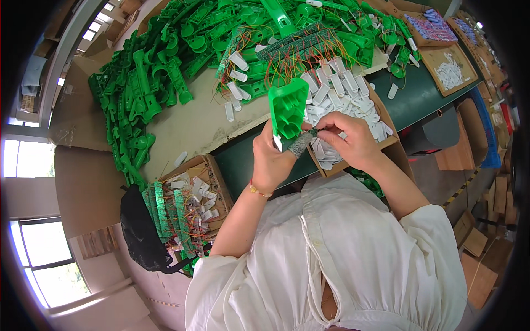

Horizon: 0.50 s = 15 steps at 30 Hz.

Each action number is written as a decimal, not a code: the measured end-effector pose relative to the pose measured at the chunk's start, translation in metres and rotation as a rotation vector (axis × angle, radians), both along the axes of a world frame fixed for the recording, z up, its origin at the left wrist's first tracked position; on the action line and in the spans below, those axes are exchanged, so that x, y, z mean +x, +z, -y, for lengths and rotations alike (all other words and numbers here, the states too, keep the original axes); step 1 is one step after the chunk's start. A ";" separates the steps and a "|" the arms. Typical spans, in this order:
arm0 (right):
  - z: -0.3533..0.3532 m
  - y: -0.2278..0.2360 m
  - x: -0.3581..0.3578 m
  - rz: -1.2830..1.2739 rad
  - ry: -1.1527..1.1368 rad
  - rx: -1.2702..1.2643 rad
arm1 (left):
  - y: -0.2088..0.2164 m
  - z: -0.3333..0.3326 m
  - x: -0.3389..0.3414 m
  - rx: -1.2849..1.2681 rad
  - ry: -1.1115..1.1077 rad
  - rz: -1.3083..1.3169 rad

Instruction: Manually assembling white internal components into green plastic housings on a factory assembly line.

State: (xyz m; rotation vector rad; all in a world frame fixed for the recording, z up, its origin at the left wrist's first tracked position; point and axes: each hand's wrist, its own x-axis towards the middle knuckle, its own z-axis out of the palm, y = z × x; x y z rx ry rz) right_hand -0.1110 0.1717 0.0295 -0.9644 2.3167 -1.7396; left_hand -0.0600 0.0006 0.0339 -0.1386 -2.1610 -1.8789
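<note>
My left hand [270, 163] is closed round a green plastic housing [288, 107], which stands upright with its hollow, ribbed inside showing. A grey wrap [301, 143] covers the thumb of that hand, and a thin bracelet circles the wrist. Just right of the housing's lower end, my right hand [350, 138] pinches with thumb and fingertips at something small and dark, too small to name. Behind both hands, white plastic pieces [359, 107] fill a cardboard box. Strips of green circuit boards [298, 41] with red and yellow wires lie beyond it.
Green housings [146, 83] are heaped across the back and left of the table. A box [215, 176] with boards and white pieces stands by my left forearm, next to a black bag [141, 229]. A shallow tray [450, 69] of white parts sits at the far right.
</note>
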 end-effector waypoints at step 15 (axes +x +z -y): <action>0.014 0.004 0.010 -0.259 -0.139 0.068 | -0.011 0.006 0.005 0.504 0.068 0.262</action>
